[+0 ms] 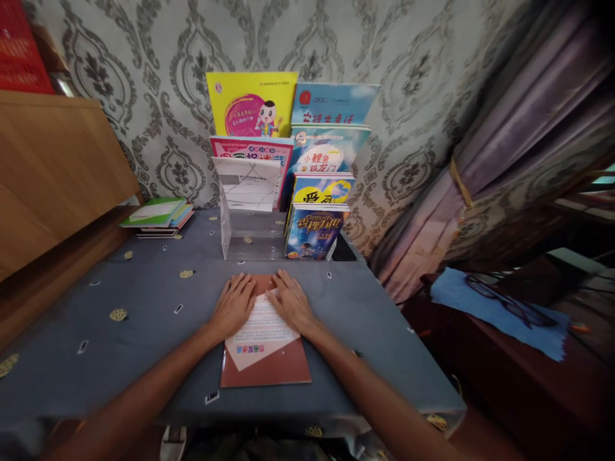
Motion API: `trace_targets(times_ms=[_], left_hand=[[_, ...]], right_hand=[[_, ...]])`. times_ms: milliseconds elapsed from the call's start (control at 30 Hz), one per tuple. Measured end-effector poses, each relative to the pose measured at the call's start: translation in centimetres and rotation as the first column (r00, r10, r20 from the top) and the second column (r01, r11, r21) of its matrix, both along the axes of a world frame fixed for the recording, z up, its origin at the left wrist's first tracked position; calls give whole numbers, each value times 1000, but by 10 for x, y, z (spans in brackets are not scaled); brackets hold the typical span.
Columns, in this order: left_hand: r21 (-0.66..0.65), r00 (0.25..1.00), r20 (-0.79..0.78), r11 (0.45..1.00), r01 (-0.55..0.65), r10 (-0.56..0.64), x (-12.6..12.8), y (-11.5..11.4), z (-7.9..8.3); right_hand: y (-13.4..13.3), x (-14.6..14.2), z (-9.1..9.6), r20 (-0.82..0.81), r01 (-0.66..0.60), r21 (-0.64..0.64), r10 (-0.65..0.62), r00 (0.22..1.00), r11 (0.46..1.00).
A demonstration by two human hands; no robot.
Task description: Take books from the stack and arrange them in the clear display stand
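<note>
A thin brown book [269, 358] with a white printed panel lies flat on the grey tablecloth [144, 301] in front of me. My left hand [234, 304] rests flat on its upper left part, fingers stretched out. My right hand [289, 299] lies flat on its upper right part, fingers also extended. Just beyond the book stands a clear tiered display rack [250, 224]. Its right side holds several children's books, the front one a dark blue fantasy book [313, 234]. The front left slot of the rack holds nothing.
A small stack of thin books with a green cover [158, 216] lies at the table's back left. A wooden headboard [52, 166] stands to the left. At the right are a curtain [504, 147] and a dark table with a blue cloth [500, 310].
</note>
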State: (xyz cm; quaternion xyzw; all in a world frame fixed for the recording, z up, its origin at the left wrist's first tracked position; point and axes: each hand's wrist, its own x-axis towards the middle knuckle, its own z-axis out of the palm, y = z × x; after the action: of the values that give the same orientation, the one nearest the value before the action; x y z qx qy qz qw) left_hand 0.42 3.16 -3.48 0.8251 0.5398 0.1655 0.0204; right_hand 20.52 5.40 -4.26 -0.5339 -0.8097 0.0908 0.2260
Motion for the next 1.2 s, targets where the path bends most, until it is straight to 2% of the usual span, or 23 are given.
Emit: trace_targets(times_ms=[233,467,633,800,933,1067,1200], left_hand=[[-13,1000,-7,1000,-26,25,-7,1,5],[-19,988,-37,989,-149,148,-23,15,9],[18,996,-10,996,-92,92,-18,30,4],[14,999,4,999,-42,42,-3,46,3],[14,1000,4,1000,-26,26,10,50,2],[30,999,23,999,-29,28,14,49,1],[83,999,38,996,20,-24,13,47,2]], right_hand=[[7,10,-5,-254,99,-2,-96,962,995],[9,10,-8,-279,106,9,-99,955,994],[9,10,-7,-243,123,18,-115,963,992],[14,12,-7,-306,120,26,-107,946,992],[16,15,0,-265,138,-4,-134,955,990],[11,16,12,-148,160,15,-156,977,987],[10,9,21,2,58,63,-58,998,996]])
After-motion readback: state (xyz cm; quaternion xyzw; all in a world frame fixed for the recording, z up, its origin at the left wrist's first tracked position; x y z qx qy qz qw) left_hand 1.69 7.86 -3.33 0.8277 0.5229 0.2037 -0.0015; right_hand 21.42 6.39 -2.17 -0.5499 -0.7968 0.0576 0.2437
